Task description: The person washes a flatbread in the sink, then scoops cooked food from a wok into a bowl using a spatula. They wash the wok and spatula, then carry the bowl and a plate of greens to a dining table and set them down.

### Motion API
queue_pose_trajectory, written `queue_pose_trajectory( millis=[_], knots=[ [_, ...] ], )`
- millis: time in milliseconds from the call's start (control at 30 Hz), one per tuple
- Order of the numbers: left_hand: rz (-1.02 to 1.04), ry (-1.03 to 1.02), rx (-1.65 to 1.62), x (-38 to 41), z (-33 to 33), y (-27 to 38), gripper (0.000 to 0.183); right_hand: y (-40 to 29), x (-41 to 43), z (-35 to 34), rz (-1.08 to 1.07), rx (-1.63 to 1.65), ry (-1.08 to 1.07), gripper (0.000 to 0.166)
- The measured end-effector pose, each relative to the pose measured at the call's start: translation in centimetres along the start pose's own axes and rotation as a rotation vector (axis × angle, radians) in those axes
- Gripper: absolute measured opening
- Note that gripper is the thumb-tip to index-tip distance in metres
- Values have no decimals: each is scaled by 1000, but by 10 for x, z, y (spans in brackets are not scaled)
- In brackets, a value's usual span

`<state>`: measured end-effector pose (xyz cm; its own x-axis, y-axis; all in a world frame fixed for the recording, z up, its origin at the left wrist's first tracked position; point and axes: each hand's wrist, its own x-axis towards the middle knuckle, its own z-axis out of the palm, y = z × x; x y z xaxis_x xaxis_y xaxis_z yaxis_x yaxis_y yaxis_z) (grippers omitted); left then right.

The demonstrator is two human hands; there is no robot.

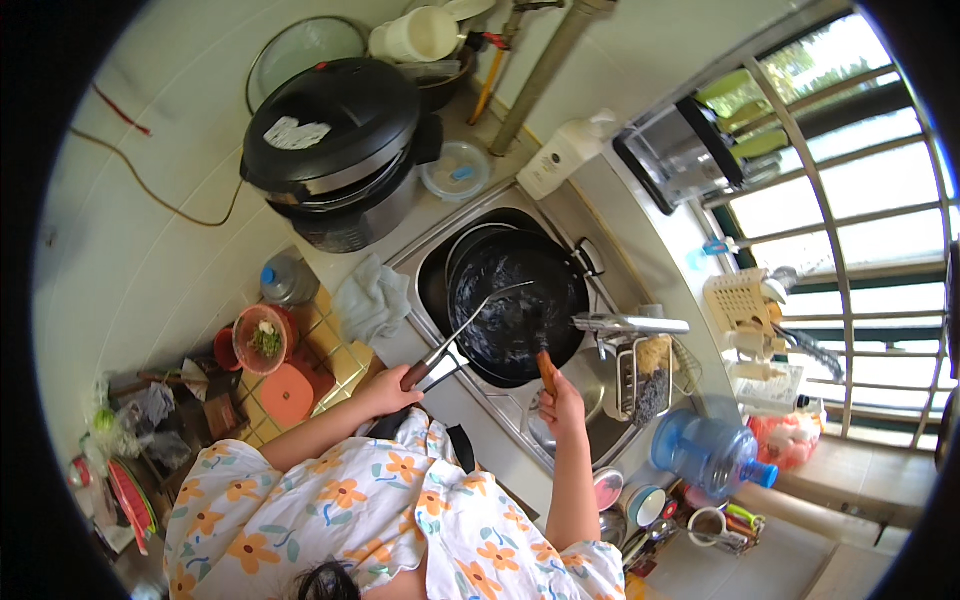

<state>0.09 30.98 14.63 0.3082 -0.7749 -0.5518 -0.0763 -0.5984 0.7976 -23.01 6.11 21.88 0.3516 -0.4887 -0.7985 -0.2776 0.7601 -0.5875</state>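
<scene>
A black wok (517, 300) with water in it lies in the left basin of the steel double sink (420, 274). My left hand (390, 391) is closed on the dark handle of a metal spatula or ladle (469, 324), whose long shaft reaches over the wok; its working end is hard to make out. My right hand (562, 405) grips a brown wooden handle (547, 371), and what the handle carries merges with the dark wok. The faucet (630, 323) juts from the right towards the wok's rim.
A black electric pressure cooker (337, 150) stands beyond the sink, with a grey cloth (371, 298) near it. A wire rack with scrubbers (651, 386) hangs over the right basin. At the right are a large blue water bottle (705, 454) and a white pump bottle (562, 157).
</scene>
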Motion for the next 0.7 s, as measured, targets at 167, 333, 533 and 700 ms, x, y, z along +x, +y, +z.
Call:
queue_pose_trajectory(
  millis=[167, 333, 533, 700],
  knots=[
    [224, 120, 328, 13, -3, 11, 36, 18, -26, -19, 77, 404, -78, 23],
    [296, 174, 448, 24, 1, 16, 34, 30, -97, -39, -30, 374, 22, 24],
    [274, 52, 467, 36, 3, 29, 35, 113, -90, -102, -123, -69, 612, 45],
    [164, -60, 376, 46, 0, 61, 43, 135, -47, -138, 42, -482, 648, 52]
  ],
)
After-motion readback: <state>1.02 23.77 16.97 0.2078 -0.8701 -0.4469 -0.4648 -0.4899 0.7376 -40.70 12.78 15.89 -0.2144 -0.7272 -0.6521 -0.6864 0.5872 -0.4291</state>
